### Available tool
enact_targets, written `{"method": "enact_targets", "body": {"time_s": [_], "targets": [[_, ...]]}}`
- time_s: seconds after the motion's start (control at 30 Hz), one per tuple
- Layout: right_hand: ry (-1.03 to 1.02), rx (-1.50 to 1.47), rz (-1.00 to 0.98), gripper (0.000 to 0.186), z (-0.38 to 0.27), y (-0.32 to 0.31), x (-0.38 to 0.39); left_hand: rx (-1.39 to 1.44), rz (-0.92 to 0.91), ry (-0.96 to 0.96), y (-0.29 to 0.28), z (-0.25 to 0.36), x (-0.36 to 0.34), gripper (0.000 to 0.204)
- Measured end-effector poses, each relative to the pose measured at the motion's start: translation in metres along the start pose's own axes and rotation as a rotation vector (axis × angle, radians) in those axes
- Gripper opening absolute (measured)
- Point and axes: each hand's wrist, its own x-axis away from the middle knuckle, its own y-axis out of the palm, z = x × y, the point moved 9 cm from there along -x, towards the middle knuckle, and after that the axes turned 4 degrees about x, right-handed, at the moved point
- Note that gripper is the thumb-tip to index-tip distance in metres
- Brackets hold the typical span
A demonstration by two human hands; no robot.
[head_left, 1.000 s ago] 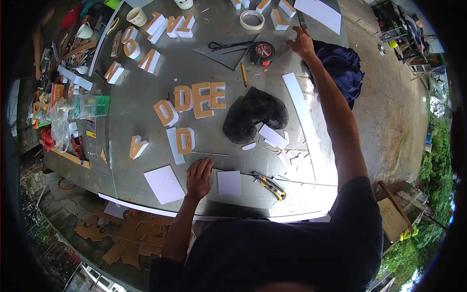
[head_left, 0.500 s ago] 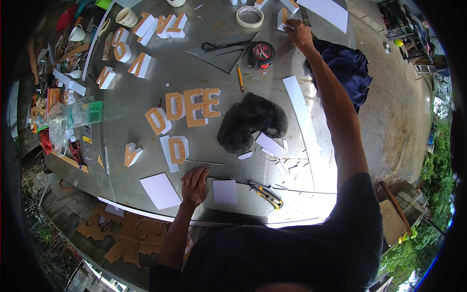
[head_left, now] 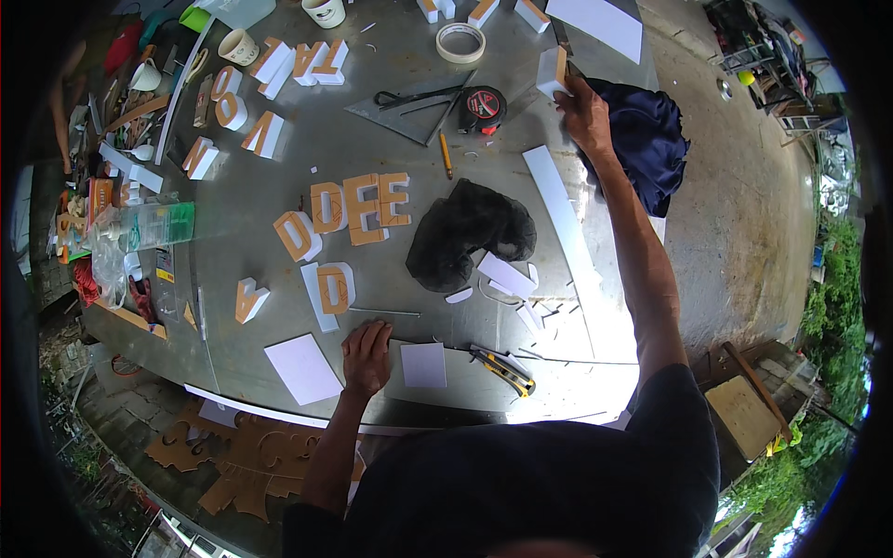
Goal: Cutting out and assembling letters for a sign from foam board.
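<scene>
My right hand (head_left: 586, 116) reaches to the far right of the table and grips a block letter (head_left: 552, 71) with white sides and a brown face. The letter is tilted, its lower end between my fingers and thumb. My left hand (head_left: 366, 355) rests on the table near its front edge, holding nothing, fingers loosely bent. Beside it lie a white rectangular sheet (head_left: 304, 368), a smaller white square (head_left: 424, 365) and a thin rod (head_left: 386, 312). Several more block letters stand ahead, among them a D (head_left: 333, 288) on a white strip and an E (head_left: 395, 200).
A yellow-black box cutter (head_left: 504, 372) lies near the front edge. Black cloth (head_left: 465, 232), white offcuts (head_left: 507, 274) and a long white strip (head_left: 563, 219) are mid-right. Farther back are a tape measure (head_left: 482, 110), pencil (head_left: 446, 155), set square (head_left: 400, 116), tape roll (head_left: 460, 43) and dark blue cloth (head_left: 642, 139).
My right hand has drawn the block letter back toward me, lifting and turning it. My left hand stays at its place on the table. The whole view has shifted slightly.
</scene>
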Motion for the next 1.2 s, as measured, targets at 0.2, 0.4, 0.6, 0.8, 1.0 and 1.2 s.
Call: {"method": "enact_targets", "body": {"time_s": [0.2,0.4,0.6,0.8,1.0,1.2], "targets": [[-0.239,0.18,0.098,0.031,-0.039,-0.011,0.021,-0.004,0.014,-0.004,0.0,0.0,0.0,0.044],[-0.325,0.177,0.081,0.029,-0.073,-0.008,0.034,-0.016,0.014,-0.006,-0.001,0.0,0.001,0.043],[-0.294,0.11,-0.004,0.03,-0.102,-0.001,0.045,-0.017,0.011,-0.009,0.0,-0.002,0.002,0.042],[-0.411,0.112,0.053,0.032,-0.133,-0.005,0.068,-0.009,0.014,-0.01,0.0,-0.002,0.003,0.042],[-0.437,0.112,0.045,0.028,-0.149,-0.012,0.09,-0.023,0.009,-0.014,0.001,-0.001,-0.001,0.043],[-0.417,0.149,0.024,0.027,-0.16,-0.011,0.139,-0.005,0.017,-0.008,0.005,-0.006,0.008,0.047]]}}
